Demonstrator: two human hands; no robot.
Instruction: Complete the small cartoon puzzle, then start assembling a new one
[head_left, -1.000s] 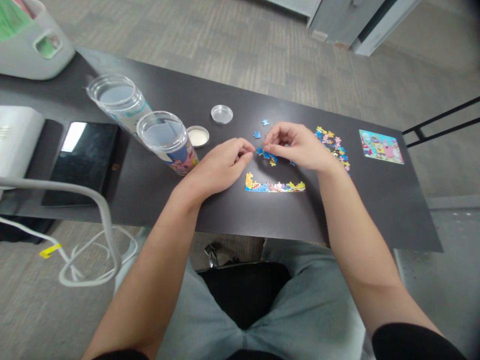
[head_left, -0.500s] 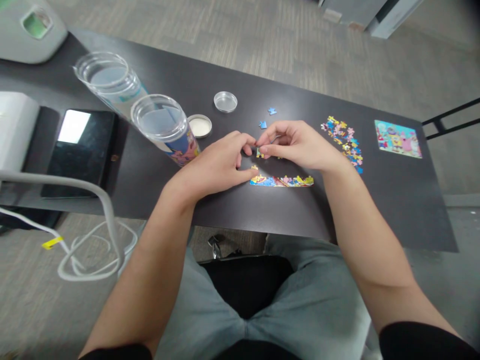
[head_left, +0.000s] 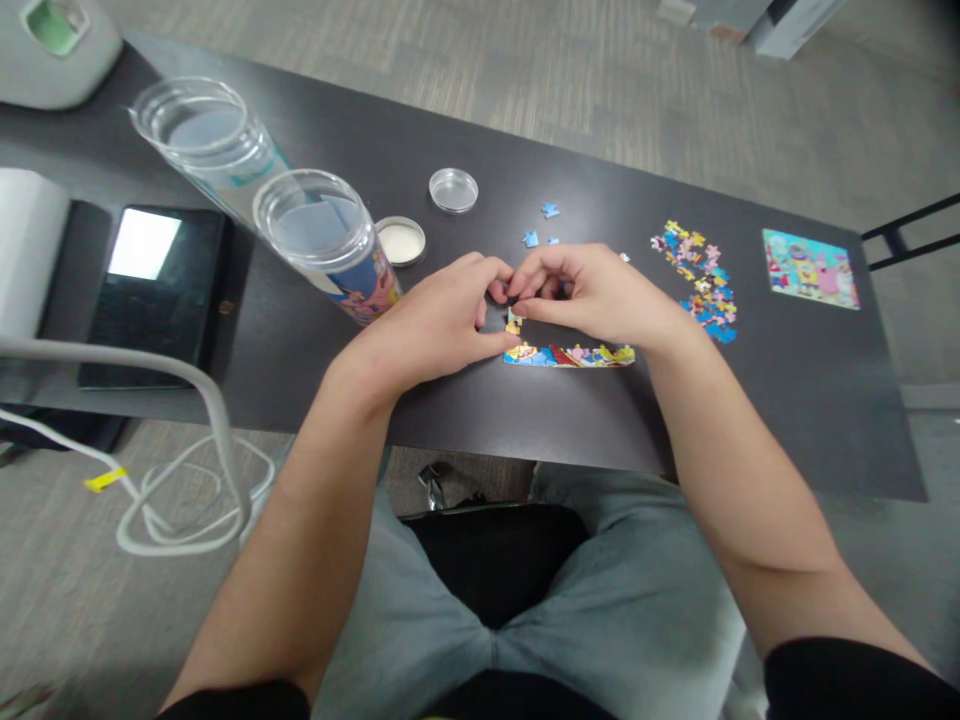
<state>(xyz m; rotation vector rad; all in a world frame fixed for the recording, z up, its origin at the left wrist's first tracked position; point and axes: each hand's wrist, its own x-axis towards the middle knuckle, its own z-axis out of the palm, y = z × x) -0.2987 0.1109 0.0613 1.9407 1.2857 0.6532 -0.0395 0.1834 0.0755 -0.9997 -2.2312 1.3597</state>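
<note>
A joined strip of jigsaw puzzle (head_left: 570, 357) lies near the table's front edge, with a short column of pieces rising from its left end. My left hand (head_left: 442, 325) rests beside that corner. Its thumb touches the left end of the strip, and its curled fingers stay apart from the thumb. My right hand (head_left: 589, 295) has thumb and fingertips pinched on a small puzzle piece (head_left: 514, 317) at the top of the column; the fingers partly cover it. Loose blue pieces (head_left: 531, 239) lie just beyond my hands.
A heap of loose puzzle pieces (head_left: 701, 280) lies to the right, with a picture card (head_left: 811, 268) beyond it. Two clear plastic jars (head_left: 322, 240) stand at left, near round lids (head_left: 453, 190). A black tablet-like device (head_left: 154, 300) and a white cable (head_left: 217, 430) are farther left.
My right hand has brought the small piece down onto the column at the strip's left end. My left hand has barely moved. The whole view has shifted slightly.
</note>
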